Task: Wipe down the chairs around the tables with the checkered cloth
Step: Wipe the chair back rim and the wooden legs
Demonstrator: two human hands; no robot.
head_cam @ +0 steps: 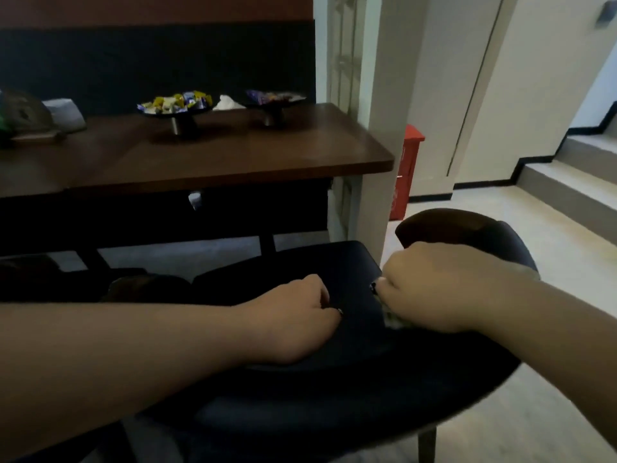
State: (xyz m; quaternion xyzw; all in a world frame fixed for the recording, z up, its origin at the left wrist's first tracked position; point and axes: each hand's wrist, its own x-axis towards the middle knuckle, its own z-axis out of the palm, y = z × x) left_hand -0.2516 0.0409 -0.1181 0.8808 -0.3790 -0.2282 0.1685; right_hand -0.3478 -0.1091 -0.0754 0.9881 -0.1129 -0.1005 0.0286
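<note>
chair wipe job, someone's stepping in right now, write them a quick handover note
Left hand: curled, resting on the dark chair seat; whether it holds anything can't be seen.
Right hand: closed on the checkered cloth, only a scrap showing under the fist, by the seat's right side near the backrest.
Done: can't be judged from this view.
Left: finish this seat and backrest, then the other chairs at the table.

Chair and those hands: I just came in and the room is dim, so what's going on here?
A person bends over a dark chair by the table. The right hand holds a bunched cloth against the seat, near the backrest; only a bit of cloth shows. The left hand rests on the seat, fingers curled; whether it grips anything is unclear. Two candy dishes sit on the table.
</note>
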